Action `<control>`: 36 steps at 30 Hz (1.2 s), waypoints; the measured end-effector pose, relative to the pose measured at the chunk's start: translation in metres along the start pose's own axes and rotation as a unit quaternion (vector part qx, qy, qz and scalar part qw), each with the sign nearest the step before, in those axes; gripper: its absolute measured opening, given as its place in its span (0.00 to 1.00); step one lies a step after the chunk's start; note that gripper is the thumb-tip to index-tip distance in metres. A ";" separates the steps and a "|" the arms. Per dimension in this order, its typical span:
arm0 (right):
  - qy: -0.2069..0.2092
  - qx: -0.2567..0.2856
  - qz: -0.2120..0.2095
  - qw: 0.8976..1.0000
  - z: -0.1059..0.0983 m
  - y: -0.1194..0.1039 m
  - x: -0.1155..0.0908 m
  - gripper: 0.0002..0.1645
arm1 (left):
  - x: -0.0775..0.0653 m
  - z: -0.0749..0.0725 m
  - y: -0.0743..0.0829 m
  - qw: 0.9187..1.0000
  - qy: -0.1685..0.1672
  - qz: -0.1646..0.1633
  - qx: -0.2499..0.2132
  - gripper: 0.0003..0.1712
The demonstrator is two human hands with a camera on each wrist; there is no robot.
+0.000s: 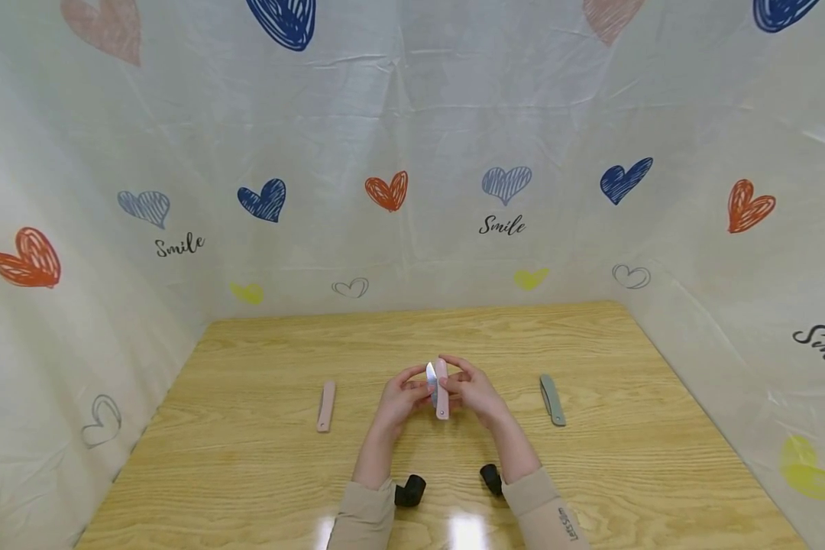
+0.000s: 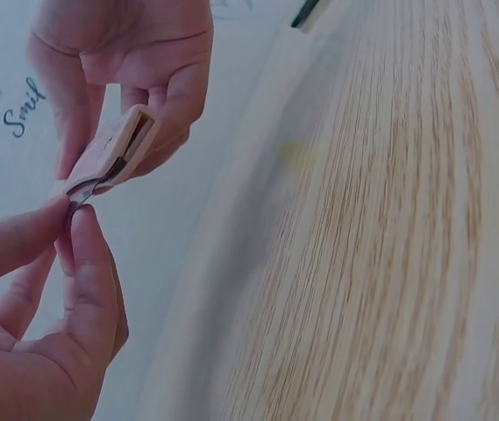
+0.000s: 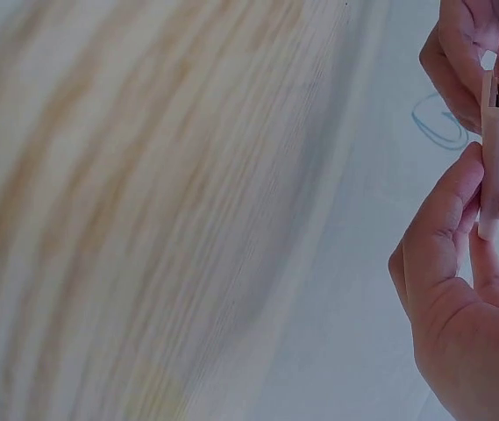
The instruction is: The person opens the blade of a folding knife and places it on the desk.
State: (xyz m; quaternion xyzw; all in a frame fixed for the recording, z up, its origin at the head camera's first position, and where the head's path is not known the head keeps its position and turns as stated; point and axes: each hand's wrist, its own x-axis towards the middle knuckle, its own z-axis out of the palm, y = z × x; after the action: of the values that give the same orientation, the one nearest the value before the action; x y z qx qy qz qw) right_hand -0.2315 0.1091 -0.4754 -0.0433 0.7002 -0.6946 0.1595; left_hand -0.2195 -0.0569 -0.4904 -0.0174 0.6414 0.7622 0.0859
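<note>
Both hands meet over the middle of the table around a folding knife with a pale pink handle (image 1: 443, 405). Its silver blade (image 1: 431, 373) stands partly out of the handle in the head view. My right hand (image 1: 480, 394) grips the handle between thumb and fingers. With thumb and forefinger, my left hand (image 1: 397, 400) pinches the blade; the left wrist view shows this pinch close to the handle (image 2: 107, 154). From the right wrist, the handle (image 3: 495, 167) appears edge-on, its slot facing the camera. Most of the blade is hidden there by the left hand (image 3: 459, 66).
A second pink folding knife (image 1: 326, 406) lies folded on the wooden table (image 1: 247, 473) to the left. To the right lies a green folding knife (image 1: 553, 400), also folded. Black wrist cameras (image 1: 410, 491) sit near both sleeves. A white curtain (image 1: 440, 252) with hearts hangs behind the table.
</note>
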 end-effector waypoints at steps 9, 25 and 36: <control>0.023 0.012 0.008 1.000 0.002 0.001 0.002 0.31 | 0.000 0.003 -0.002 1.000 0.005 0.020 0.007 0.27; 0.042 0.023 0.000 0.999 0.001 -0.002 -0.002 0.33 | -0.001 0.005 0.000 0.999 0.039 0.021 0.002 0.26; 0.059 0.022 -0.007 0.998 -0.003 0.001 -0.002 0.32 | -0.004 0.006 0.002 0.998 0.059 0.023 -0.023 0.32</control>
State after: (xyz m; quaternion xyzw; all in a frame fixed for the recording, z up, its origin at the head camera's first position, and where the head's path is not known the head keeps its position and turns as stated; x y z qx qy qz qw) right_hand -0.2304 0.1124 -0.4766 -0.0035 0.6927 -0.7122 0.1139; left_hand -0.2150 -0.0520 -0.4873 -0.0499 0.6280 0.7760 0.0297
